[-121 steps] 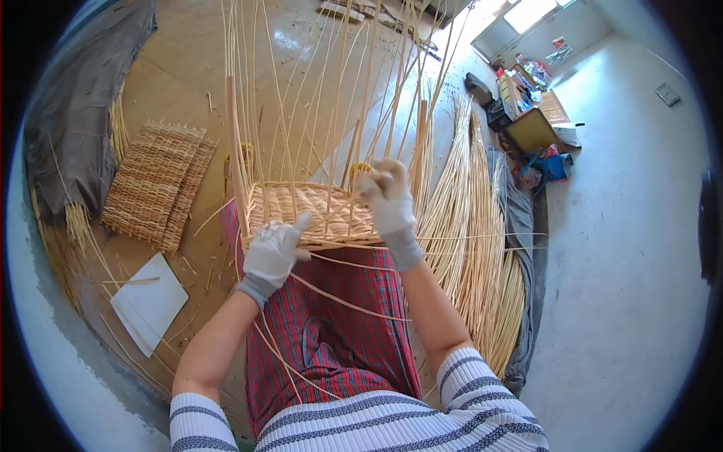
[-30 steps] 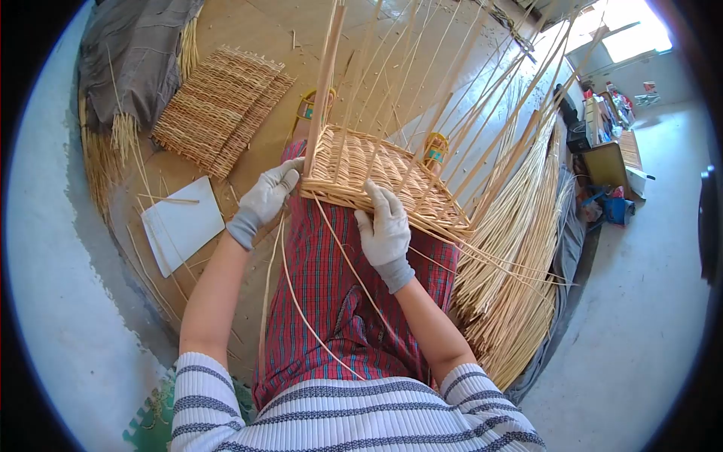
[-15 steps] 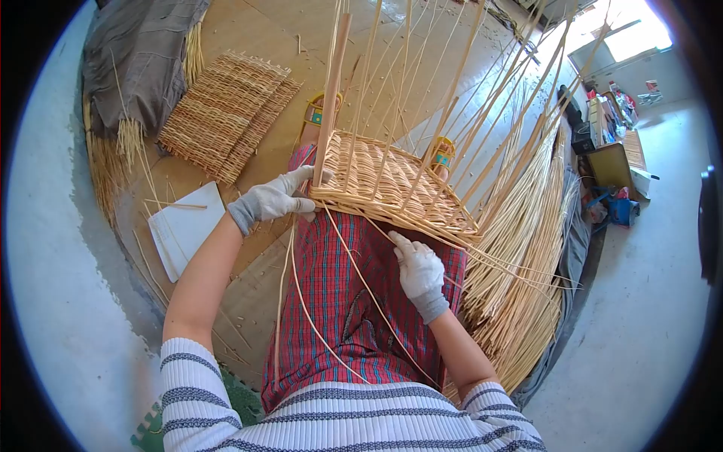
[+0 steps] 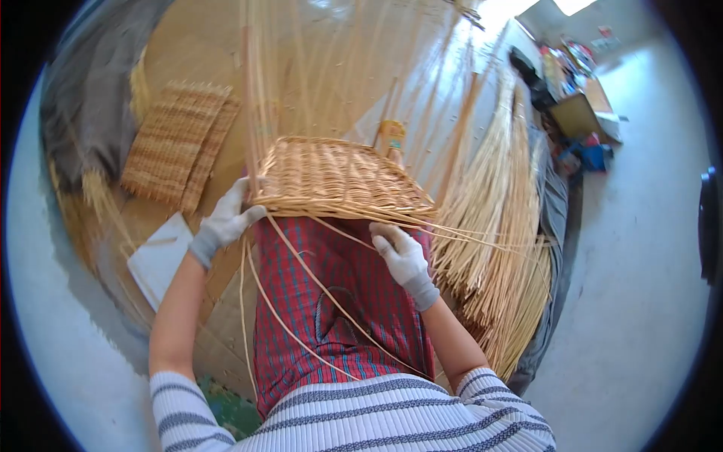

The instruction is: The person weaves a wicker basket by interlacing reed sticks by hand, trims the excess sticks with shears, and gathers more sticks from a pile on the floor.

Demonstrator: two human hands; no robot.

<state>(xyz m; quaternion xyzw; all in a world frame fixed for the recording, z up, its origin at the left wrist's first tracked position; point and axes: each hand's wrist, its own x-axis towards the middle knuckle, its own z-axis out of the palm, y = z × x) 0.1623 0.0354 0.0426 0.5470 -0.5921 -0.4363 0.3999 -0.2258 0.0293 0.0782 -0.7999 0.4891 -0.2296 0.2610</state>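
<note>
A woven wicker base (image 4: 343,177) with tall upright stakes rests on the red plaid cloth (image 4: 339,279) over my lap. My left hand (image 4: 230,215), in a pale glove, grips the base's left front corner. Beside the front rim, toward its right end, my gloved right hand (image 4: 399,252) has its fingers curled around a thin strand (image 4: 343,232) that runs up to the rim. Other long strands (image 4: 305,267) hang from the left corner across the cloth. Motion blurs the stakes.
Two woven mats (image 4: 177,143) lie on the floor at the left, near a white sheet (image 4: 162,256) and a dark cloth (image 4: 98,90). Bundles of pale wicker rods (image 4: 489,241) lie at the right. Boxes and bags (image 4: 587,113) stand farther back.
The view has shifted, and the base appears farther left and more level. My left hand still holds its corner. My right hand has come nearer the front rim.
</note>
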